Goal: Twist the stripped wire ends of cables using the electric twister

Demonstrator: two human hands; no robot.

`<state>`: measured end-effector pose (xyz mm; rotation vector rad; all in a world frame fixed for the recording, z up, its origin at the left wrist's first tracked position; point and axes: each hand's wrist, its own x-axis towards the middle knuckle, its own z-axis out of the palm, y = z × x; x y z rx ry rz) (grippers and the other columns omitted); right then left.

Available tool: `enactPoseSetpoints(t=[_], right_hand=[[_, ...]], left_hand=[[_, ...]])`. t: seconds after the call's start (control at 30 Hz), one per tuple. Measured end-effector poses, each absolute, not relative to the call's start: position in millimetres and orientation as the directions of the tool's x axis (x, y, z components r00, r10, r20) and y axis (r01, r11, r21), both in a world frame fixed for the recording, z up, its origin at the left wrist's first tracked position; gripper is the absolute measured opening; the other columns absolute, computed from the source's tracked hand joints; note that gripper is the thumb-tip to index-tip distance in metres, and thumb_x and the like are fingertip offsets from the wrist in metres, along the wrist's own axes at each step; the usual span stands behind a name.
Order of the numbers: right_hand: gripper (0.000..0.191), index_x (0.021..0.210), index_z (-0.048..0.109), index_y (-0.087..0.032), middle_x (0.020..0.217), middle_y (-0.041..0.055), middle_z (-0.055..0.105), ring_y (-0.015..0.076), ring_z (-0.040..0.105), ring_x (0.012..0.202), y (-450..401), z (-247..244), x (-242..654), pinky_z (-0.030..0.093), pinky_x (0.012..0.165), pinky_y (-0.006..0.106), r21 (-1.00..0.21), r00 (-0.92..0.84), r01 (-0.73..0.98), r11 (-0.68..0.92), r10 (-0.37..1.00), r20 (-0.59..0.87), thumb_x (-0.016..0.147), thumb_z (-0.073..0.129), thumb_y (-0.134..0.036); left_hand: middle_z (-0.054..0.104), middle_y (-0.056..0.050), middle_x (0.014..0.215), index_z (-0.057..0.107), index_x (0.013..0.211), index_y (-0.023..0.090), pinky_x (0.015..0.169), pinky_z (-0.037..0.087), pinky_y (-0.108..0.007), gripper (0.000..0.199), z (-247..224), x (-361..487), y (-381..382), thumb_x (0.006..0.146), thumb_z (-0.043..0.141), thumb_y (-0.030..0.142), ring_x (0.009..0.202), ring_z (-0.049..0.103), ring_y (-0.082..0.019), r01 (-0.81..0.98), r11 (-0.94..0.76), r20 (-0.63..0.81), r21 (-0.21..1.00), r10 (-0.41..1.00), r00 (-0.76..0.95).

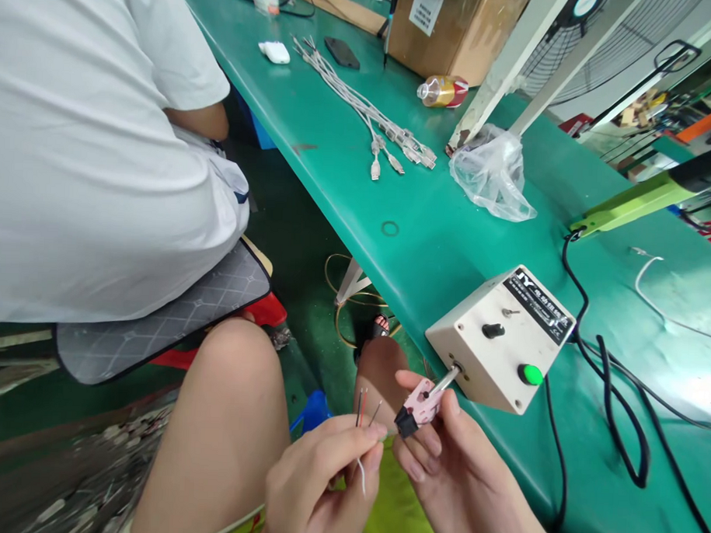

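Observation:
Low in the middle of the view, my left hand (325,471) pinches a thin white cable (360,476). Its split ends, black and red wires (362,407) among them, stick up above my fingertips. My right hand (462,464) has its thumb and fingers around a pink clip (424,401) with a black tip. That clip sits on a metal shaft (445,380) coming out of a cream-coloured machine box (498,341). On the box's face are a black knob and a lit green button (530,374). The wire ends are just left of the clip's black tip, apart from it.
On the green table (358,197) lie a bundle of grey USB cables (361,103), a clear plastic bag (492,174), a bottle (443,91) and a dark phone (342,53). Black cords (613,400) run right of the box. A person in a grey shirt (91,148) sits at left.

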<state>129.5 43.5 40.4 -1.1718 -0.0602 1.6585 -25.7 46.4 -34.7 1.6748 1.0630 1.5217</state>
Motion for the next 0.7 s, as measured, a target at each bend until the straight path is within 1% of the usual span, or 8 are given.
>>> enactPoseSetpoints(t=[0.07,0.17,0.43,0.6,0.7], right_hand=[[0.043,0.120,0.089,-0.018,0.069,-0.0063,0.035,0.0118,0.025,0.064,42.7,39.8,130.2,0.033,0.060,0.024,-0.568,0.031,-0.700,-0.434,0.776,-0.630,0.095,0.088,-0.053],[0.040,0.119,0.089,-0.017,0.068,-0.0066,0.034,0.0115,0.025,0.063,41.6,38.6,130.4,0.032,0.059,0.024,-0.588,0.045,-0.697,-0.410,0.793,-0.607,0.098,0.084,-0.051],[0.038,0.120,0.089,-0.020,0.069,-0.0061,0.035,0.0128,0.025,0.065,41.1,35.6,129.9,0.034,0.061,0.024,-0.592,0.056,-0.690,-0.417,0.785,-0.618,0.100,0.082,-0.051],[0.042,0.120,0.089,-0.019,0.068,-0.0060,0.035,0.0133,0.024,0.066,41.7,38.2,128.6,0.035,0.061,0.024,-0.593,0.062,-0.677,-0.435,0.769,-0.636,0.096,0.085,-0.053],[0.048,0.123,0.088,-0.021,0.072,-0.0033,0.043,0.0135,0.028,0.067,41.4,40.8,127.8,0.037,0.063,0.024,-0.554,0.060,-0.705,-0.443,0.741,-0.669,0.089,0.092,-0.054]], left_hand=[[0.084,-0.005,0.100,0.075,0.114,0.014,0.090,0.066,-0.015,0.029,-36.2,-24.5,45.4,0.094,0.066,-0.006,0.092,0.083,-0.012,0.100,-0.446,0.449,0.889,0.894,0.000],[0.084,-0.005,0.103,0.074,0.116,0.015,0.092,0.065,-0.015,0.030,-36.7,-23.2,45.4,0.095,0.067,-0.006,0.094,0.083,-0.011,0.052,-0.415,0.415,0.909,0.910,0.002],[0.083,-0.005,0.101,0.072,0.116,0.015,0.094,0.064,-0.014,0.029,-38.6,-20.2,50.3,0.095,0.068,-0.004,0.094,0.082,-0.011,0.015,-0.439,0.438,0.898,0.898,0.038],[0.082,-0.004,0.099,0.072,0.114,0.015,0.095,0.064,-0.014,0.031,-35.7,-17.3,52.1,0.093,0.067,-0.007,0.092,0.082,-0.012,0.024,-0.446,0.445,0.895,0.895,0.038],[0.083,-0.004,0.098,0.072,0.113,0.016,0.091,0.066,-0.016,0.031,-33.5,-16.0,52.5,0.093,0.068,-0.006,0.089,0.083,-0.013,0.034,-0.447,0.446,0.894,0.895,0.027]])
